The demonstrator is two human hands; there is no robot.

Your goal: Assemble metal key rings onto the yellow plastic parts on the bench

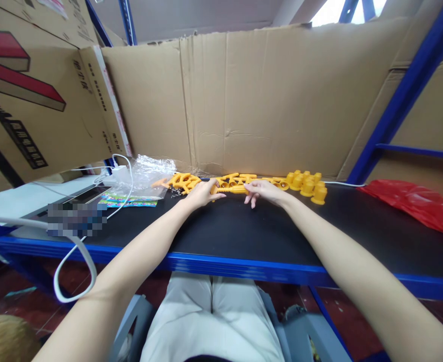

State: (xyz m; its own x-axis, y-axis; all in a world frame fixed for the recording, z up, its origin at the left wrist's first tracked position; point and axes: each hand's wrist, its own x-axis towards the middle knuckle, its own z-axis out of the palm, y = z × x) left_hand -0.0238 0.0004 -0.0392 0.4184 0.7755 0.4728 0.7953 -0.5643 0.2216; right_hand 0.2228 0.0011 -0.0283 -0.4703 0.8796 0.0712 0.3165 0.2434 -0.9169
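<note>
My left hand (203, 193) is closed on one end of a long, thin yellow plastic piece (232, 190). The piece lies level over the black tabletop, and my right hand (262, 192) pinches its other end between thumb and forefinger. Its exact kind does not show. Just behind it are more yellow plastic parts (240, 177), some with round cup-like ends. Branching yellow parts (185, 181) are heaped left of my left hand, with small shiny metal bits (176, 192) beside them. Right of my right hand stand several yellow cup-shaped pieces (307, 186) in rows.
A clear plastic bag (151, 171) and colourful printed packets (130, 202) lie on the left. White cables (89, 256) loop over the table's blue front edge (240, 264). Red plastic sheeting (413, 203) lies at the right. A cardboard wall (266, 100) rises behind.
</note>
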